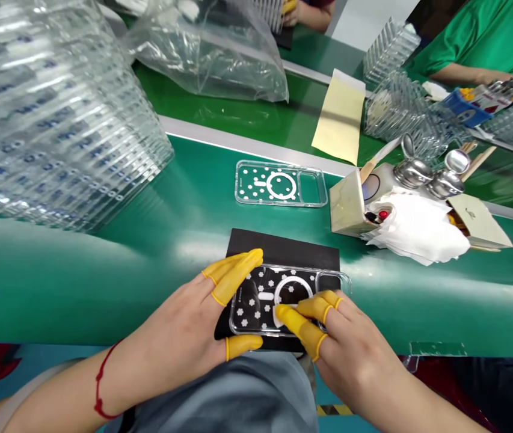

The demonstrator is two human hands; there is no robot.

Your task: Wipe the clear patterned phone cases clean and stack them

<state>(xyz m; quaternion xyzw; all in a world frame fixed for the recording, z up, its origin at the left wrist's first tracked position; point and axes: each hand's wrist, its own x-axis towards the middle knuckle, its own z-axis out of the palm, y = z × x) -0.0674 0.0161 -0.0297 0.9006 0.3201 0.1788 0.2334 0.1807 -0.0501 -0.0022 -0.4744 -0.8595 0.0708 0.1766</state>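
Note:
A clear phone case [251, 307] with white flowers and a white ring lies on a black mat [283, 245]. My left hand [184, 325], in yellow finger cots, holds the case's left end between its fingers at the far edge and its thumb at the near edge. My right hand [346, 337], also in yellow finger cots, presses a small white cloth [278, 316] onto the case just below the ring; most of the cloth is hidden under the fingers. Beyond the mat lies a second clear case [260, 183] with the same pattern.
Stacked clear plastic trays [58, 120] rise at the left. To the right stand a box [349, 204] of tools, white cloths [418, 228] and metal pump bottles [414, 173]. Behind are a plastic bag [211, 54], yellow paper [340, 120] and a co-worker's green sleeve [477, 45].

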